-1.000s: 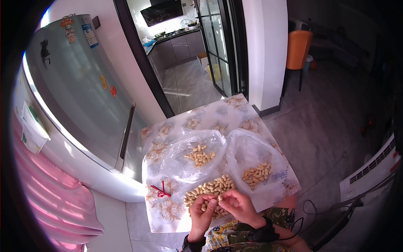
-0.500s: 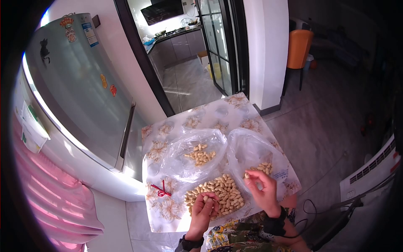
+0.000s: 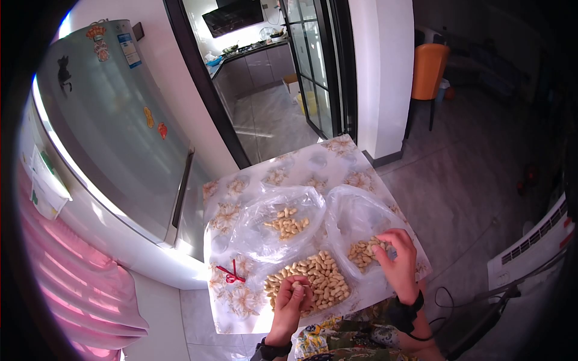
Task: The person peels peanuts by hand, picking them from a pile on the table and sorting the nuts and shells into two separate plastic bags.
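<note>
A loose pile of peanuts [image 3: 322,278] lies on the small floral-clothed table [image 3: 301,168] right in front of me. My left hand [image 3: 292,302] hovers at the pile's near edge, fingers pinched on one peanut. My right hand [image 3: 400,262] reaches into the clear plastic bag on the right [image 3: 355,213], fingertips curled down onto the small heap of peanuts [image 3: 361,253] inside it. What those fingers hold is hidden. Another clear bag [image 3: 283,207] farther back holds a second small heap [image 3: 288,224].
A red twist tie [image 3: 230,274] lies on the table's left side. A grey fridge [image 3: 108,132] stands close on the left. An orange chair [image 3: 427,69] is far right, and a white heater [image 3: 533,243] with a black cable sits on the floor to my right.
My right hand left the left hand, carried a piece over to the right bag and lowered its fingers onto the heap there. The left hand stayed over the near pile with its peanut.
</note>
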Demonstrator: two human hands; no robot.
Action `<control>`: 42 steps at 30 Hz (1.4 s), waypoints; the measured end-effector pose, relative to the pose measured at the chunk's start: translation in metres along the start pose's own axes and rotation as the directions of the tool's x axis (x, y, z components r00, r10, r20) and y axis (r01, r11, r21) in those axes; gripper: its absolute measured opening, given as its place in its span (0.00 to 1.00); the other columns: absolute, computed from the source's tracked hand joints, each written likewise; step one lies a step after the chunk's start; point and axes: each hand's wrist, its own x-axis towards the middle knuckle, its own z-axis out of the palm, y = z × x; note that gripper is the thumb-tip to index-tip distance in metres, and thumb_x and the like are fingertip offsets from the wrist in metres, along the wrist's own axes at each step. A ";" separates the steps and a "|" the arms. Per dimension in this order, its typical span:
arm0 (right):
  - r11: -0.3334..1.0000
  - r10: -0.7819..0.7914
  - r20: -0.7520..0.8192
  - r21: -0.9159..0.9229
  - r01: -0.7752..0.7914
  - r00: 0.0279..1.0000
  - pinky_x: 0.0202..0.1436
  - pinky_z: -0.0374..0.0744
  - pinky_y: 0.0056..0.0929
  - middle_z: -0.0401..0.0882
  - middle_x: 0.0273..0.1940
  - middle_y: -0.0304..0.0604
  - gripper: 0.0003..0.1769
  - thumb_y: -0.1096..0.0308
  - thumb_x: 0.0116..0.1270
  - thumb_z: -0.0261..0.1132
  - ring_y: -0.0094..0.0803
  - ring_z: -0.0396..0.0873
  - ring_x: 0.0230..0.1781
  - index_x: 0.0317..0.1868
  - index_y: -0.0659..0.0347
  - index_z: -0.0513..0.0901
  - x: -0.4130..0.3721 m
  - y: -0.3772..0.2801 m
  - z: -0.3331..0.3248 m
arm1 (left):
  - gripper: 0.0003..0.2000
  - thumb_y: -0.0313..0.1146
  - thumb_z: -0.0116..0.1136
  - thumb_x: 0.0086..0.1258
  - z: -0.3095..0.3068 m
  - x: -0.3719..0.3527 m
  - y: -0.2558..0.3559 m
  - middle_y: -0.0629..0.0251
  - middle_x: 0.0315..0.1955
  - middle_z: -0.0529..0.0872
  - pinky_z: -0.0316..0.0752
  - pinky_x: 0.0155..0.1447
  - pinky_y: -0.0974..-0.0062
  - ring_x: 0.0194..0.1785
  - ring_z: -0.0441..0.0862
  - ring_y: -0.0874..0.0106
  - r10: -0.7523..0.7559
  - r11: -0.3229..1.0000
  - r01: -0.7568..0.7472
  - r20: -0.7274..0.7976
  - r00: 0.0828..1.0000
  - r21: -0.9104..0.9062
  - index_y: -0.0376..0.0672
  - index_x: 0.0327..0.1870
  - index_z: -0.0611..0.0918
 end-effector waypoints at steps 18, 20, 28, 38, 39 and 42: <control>-0.423 0.172 0.823 0.558 -0.714 0.541 0.62 0.69 0.31 0.75 0.53 0.38 0.20 0.55 0.79 0.48 0.28 0.72 0.54 0.58 0.62 0.72 -0.062 -0.067 0.096 | 0.06 0.24 0.50 0.74 0.022 0.006 -0.015 0.61 0.48 0.77 0.72 0.54 0.78 0.53 0.74 0.72 0.494 0.802 -0.460 0.010 0.869 0.381 0.36 0.47 0.78; -0.428 0.173 0.833 0.544 -0.722 0.525 0.61 0.70 0.31 0.76 0.50 0.37 0.19 0.56 0.78 0.48 0.27 0.73 0.53 0.56 0.62 0.74 -0.064 -0.061 0.098 | 0.07 0.25 0.52 0.73 0.024 0.004 -0.011 0.63 0.46 0.77 0.71 0.54 0.79 0.51 0.74 0.73 0.493 0.820 -0.459 -0.015 0.870 0.341 0.36 0.47 0.80; -0.373 0.137 0.835 0.542 -0.753 0.533 0.39 0.73 0.20 0.78 0.37 0.35 0.10 0.66 0.75 0.55 0.21 0.74 0.36 0.49 0.62 0.79 -0.061 -0.045 0.093 | 0.10 0.24 0.59 0.69 0.005 0.003 -0.009 0.69 0.39 0.78 0.71 0.50 0.82 0.40 0.76 0.80 0.471 0.882 -0.461 -0.175 0.865 0.096 0.34 0.49 0.83; 0.631 -0.032 0.630 0.614 -0.474 0.776 0.36 0.76 0.18 0.81 0.38 0.36 0.12 0.74 0.72 0.59 0.18 0.78 0.34 0.54 0.66 0.77 -0.046 -0.066 0.072 | 0.12 0.33 0.68 0.64 -0.012 0.000 -0.012 0.63 0.34 0.86 0.76 0.40 0.81 0.34 0.81 0.79 0.336 0.940 -0.341 -0.110 0.936 -0.031 0.37 0.36 0.77; 0.614 -0.034 0.635 0.623 -0.486 0.771 0.38 0.79 0.20 0.82 0.39 0.38 0.11 0.74 0.71 0.60 0.21 0.81 0.36 0.52 0.66 0.78 -0.047 -0.066 0.072 | 0.12 0.34 0.68 0.64 -0.013 -0.001 -0.013 0.63 0.34 0.86 0.76 0.39 0.81 0.33 0.81 0.78 0.320 0.943 -0.326 -0.097 0.943 -0.061 0.37 0.36 0.77; 0.702 -0.048 0.619 0.579 -0.414 0.784 0.41 0.78 0.19 0.83 0.39 0.37 0.11 0.75 0.71 0.60 0.18 0.80 0.39 0.52 0.67 0.77 -0.044 -0.066 0.069 | 0.10 0.32 0.67 0.65 -0.014 -0.003 -0.013 0.62 0.33 0.86 0.77 0.39 0.81 0.33 0.81 0.78 0.301 0.949 -0.305 -0.065 0.952 -0.081 0.37 0.37 0.77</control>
